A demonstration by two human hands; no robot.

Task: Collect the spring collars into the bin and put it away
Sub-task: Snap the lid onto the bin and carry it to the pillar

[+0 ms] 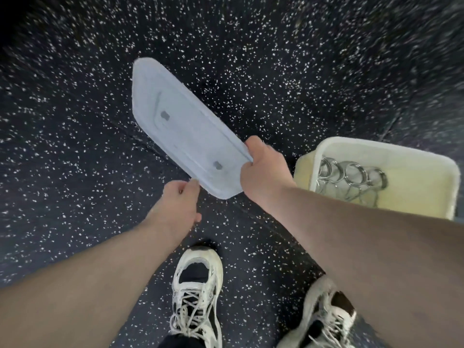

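A pale blue-grey bin lid (180, 124) hangs tilted above the speckled floor in the middle of the view. My right hand (263, 169) grips its near right edge. My left hand (179, 199) touches the lid's near corner with its fingertips; the grip there is unclear. An open cream plastic bin (426, 156) stands on the floor at the right, partly behind my right forearm. Several metal spring collars (351, 177) lie inside it at its left side.
Dark rubber floor with white specks (75, 146) fills the view. My two feet in white laced trainers, the left one (198, 292) and the right one (324, 315), stand at the bottom, just short of the lid and bin.
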